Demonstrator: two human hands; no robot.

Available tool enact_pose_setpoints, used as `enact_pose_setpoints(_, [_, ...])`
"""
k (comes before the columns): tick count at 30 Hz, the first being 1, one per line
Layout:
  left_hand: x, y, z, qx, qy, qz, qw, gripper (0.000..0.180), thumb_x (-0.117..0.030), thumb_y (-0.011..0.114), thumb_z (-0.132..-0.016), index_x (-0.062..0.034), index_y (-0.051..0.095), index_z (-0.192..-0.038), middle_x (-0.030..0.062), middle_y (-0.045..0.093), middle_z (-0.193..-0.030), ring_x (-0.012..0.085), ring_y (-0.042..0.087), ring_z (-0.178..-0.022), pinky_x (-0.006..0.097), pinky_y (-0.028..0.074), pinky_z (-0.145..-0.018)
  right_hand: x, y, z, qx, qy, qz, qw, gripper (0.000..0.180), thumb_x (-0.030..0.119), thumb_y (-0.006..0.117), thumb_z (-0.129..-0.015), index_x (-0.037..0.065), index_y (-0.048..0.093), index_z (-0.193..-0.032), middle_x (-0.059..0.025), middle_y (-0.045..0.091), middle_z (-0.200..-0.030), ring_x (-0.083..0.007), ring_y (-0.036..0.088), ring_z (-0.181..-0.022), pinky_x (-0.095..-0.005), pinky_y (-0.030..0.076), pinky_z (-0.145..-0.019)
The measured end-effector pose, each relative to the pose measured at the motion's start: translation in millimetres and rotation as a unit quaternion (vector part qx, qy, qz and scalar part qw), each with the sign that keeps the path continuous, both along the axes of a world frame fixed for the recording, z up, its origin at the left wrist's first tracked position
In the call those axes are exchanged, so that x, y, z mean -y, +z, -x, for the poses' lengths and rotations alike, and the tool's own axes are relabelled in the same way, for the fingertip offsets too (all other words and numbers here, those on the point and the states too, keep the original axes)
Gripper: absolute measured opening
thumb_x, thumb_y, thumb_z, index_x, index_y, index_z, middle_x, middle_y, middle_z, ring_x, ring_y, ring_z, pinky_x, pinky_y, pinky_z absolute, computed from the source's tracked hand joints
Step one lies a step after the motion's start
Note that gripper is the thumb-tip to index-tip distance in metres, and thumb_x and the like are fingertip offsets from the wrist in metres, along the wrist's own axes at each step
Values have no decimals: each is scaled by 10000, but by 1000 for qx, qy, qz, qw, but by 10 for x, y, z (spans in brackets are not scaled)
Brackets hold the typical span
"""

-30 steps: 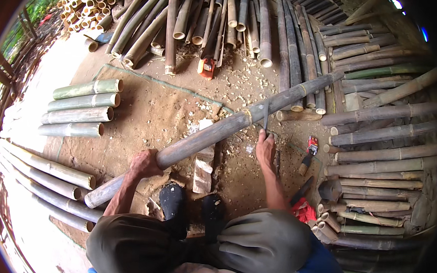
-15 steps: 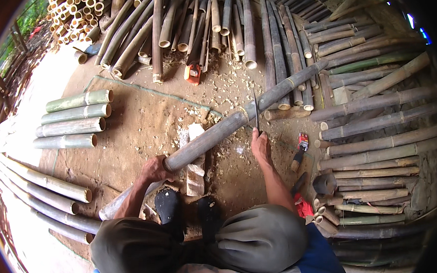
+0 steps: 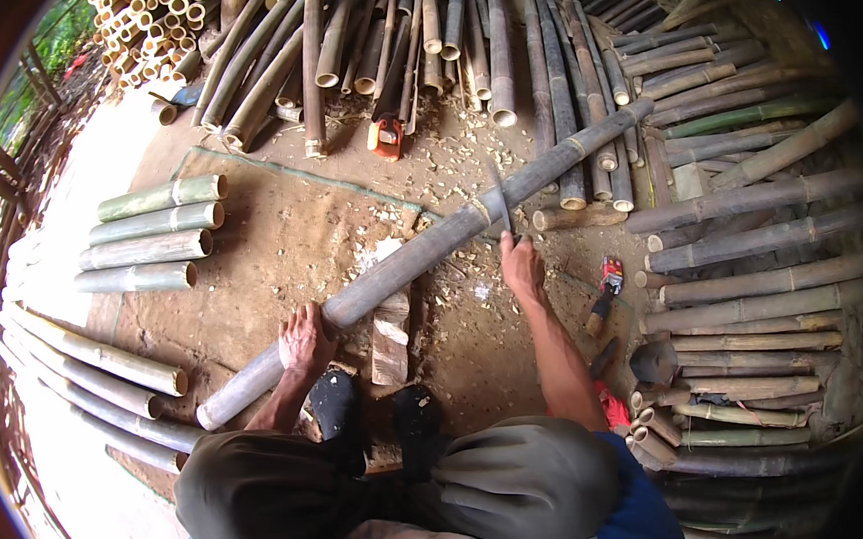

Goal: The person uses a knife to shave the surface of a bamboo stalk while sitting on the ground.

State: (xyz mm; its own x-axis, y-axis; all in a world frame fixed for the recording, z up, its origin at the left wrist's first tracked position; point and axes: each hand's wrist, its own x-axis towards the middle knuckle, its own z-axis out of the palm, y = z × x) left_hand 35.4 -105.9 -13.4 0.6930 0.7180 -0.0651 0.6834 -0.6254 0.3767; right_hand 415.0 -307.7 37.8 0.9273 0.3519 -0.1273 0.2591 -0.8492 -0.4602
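A long bamboo pole [image 3: 402, 268] crosses over the pale wooden block [image 3: 391, 341], its long axis slanting from the block's near left to its far right. Left of the block, the left hand [image 3: 306, 339] clasps the pole. Right of the block, the right hand [image 3: 522, 264], nearer the pole's far end, grips a knife [image 3: 500, 195], blade across that axis. Four cut bamboo lengths [image 3: 151, 249] lie well left of the block.

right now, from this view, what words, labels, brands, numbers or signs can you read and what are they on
None can be read.
Knife in the right hand: no readable mark.
Long bamboo pole under the left hand: no lettering visible.
Red-and-black object at right: pale patches, too small to make out.
Orange object at top: too small to tell.
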Motion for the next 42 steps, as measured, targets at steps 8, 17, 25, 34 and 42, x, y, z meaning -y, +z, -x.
enact_pose_setpoints(8, [-92,96,4,18,2,5,1000,272,-278,659,-916,-69,591,-1077,184,685,-1049,390,668,-1047,527,492,-950,-139,105,-158,-93,-49,-58,993,579,527,404,-1129,-17,575,-1231,37,478,-625,-121,427,-476,-370,357,-428])
enact_pose_setpoints(17, [-245,107,26,8,2,48,999,259,-228,695,-861,-60,596,-1032,214,711,-959,433,711,-930,557,552,-863,-328,14,-88,-10,-11,-50,999,597,536,388,-1130,-29,565,-1201,35,446,-609,-101,405,-464,-348,323,-386])
enact_pose_setpoints(25, [-649,150,-22,-35,-52,173,983,541,-378,875,-673,-76,724,-1096,200,771,-940,385,762,-896,490,595,-802,-365,-286,4,99,190,4,977,509,481,552,-1081,-20,561,-1171,-140,668,-684,-259,625,-508,-445,487,-431])
enact_pose_setpoints(34, [-713,68,1,-17,-57,212,975,579,-332,943,-601,-65,758,-1080,158,789,-942,325,770,-890,451,596,-807,-428,-106,-132,2,168,21,986,555,510,502,-1099,-33,567,-1194,-120,669,-674,-251,658,-561,-424,484,-458])
enact_pose_setpoints(42, [-1019,-108,-72,-4,-77,389,918,519,-203,963,-598,-49,795,-1065,78,805,-899,188,746,-829,367,594,-799,-589,-197,83,41,201,12,979,543,527,543,-1076,4,562,-1220,-176,712,-733,-320,715,-636,-483,546,-537])
